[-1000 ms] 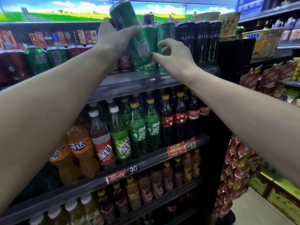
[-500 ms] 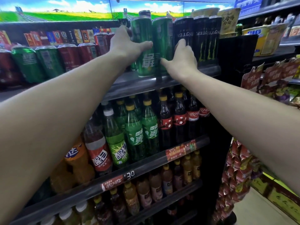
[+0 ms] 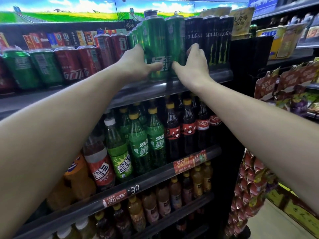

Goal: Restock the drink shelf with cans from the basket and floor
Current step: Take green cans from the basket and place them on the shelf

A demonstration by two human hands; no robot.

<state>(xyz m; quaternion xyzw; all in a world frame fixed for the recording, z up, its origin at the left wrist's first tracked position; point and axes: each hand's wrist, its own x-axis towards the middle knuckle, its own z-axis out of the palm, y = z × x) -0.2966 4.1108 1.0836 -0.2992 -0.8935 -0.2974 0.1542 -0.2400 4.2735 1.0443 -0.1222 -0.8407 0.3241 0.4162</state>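
Our left hand [image 3: 138, 65] wraps the front green can [image 3: 154, 49] on the top shelf [image 3: 219, 75]; our right hand [image 3: 191, 66] cups its green neighbour [image 3: 175, 44], fingers seemingly curled behind. Both arms stretch up and forward. Risk: a sideways nudge could topple these tall cans off the lip.

Below the grip, green soda bottles [image 3: 146, 144] with yellow caps stand beside dark cola bottles [image 3: 188, 130] with red labels. To the lower left sit a red-labelled bottle [image 3: 100, 163] and an orange soda bottle [image 3: 76, 176]. A price strip [image 3: 189, 162] runs under them, and amber tea bottles [image 3: 162, 202] fill the tier beneath. Hanging snack packets [image 3: 248, 192] drape at lower right. A painted meadow banner [image 3: 69, 12] spans overhead, above left of the grip.
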